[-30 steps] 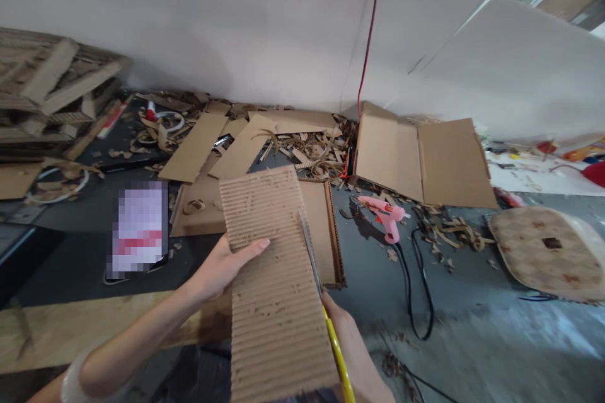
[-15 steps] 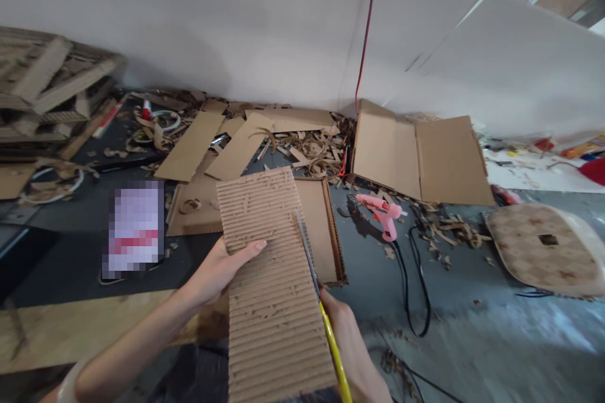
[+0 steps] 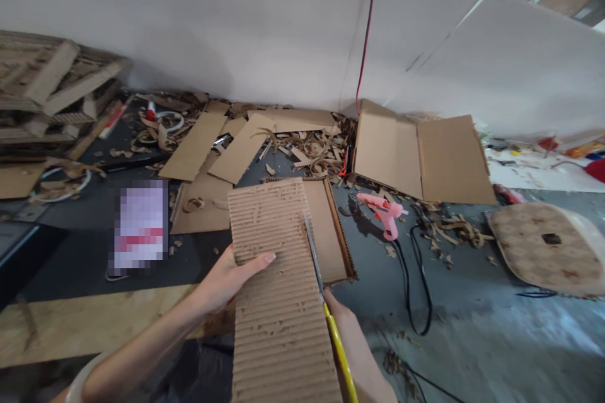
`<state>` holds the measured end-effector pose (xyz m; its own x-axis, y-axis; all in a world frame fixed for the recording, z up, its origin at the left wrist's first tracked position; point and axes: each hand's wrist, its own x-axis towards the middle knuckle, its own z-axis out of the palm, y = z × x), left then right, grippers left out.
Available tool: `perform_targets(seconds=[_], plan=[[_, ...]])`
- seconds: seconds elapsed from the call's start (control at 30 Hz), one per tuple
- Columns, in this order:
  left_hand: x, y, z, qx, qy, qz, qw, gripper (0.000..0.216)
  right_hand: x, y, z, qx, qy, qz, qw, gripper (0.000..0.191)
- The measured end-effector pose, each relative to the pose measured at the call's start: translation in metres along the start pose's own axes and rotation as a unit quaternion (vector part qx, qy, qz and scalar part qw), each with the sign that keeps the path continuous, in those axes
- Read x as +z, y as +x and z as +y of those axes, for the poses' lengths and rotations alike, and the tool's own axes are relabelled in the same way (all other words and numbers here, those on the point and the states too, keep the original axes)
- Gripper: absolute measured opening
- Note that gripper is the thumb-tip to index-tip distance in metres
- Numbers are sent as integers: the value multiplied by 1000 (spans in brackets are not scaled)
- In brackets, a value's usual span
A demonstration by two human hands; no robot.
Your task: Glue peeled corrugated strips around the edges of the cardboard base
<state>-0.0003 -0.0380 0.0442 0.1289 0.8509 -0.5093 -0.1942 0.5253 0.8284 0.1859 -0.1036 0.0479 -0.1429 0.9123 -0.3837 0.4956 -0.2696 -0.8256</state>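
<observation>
Left hand [image 3: 231, 278] pinches corrugated sheet [image 3: 278, 302] in front of cardboard tray [image 3: 341, 227]; right hand [image 3: 357, 343] grips yellow scissors [image 3: 332, 326], fingers mostly hidden. Right edge looks part-cut; stretch past blade tip seems left.

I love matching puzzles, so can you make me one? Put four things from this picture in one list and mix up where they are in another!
Things:
1. Pink plastic glue gun
2. Ridged brown cardboard sheet
3. Yellow-handled metal scissors
4. Thin red cord

Places:
A. In the left hand, with the thumb on top
B. Hanging down the pale, smooth wall
C. Lying on the flat grey tabletop
D. In the right hand

Right pairs: 1-C, 2-A, 3-D, 4-B.
</observation>
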Motion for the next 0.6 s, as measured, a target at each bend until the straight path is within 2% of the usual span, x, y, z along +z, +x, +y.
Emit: perform_targets(seconds=[0.27, 0.4, 0.5, 0.57, 0.6], plan=[[8, 1, -10, -3, -14, 6, 1000, 38, 5, 4, 8, 5, 29, 8, 1000, 21], [9, 3, -8, 17, 18, 3, 1000, 35, 7, 4, 11, -18, 39, 19, 999, 28], [4, 7, 11, 34, 13, 41, 999, 36, 9, 2, 18, -56, 28, 22, 998, 32], [-4, 14, 36, 69, -28, 102, 992, 40, 12, -2, 27, -69, 7, 25, 997, 35], [-9, 19, 53, 112, -34, 124, 985, 40, 12, -4, 32, -66, -2, 32, 997, 37]])
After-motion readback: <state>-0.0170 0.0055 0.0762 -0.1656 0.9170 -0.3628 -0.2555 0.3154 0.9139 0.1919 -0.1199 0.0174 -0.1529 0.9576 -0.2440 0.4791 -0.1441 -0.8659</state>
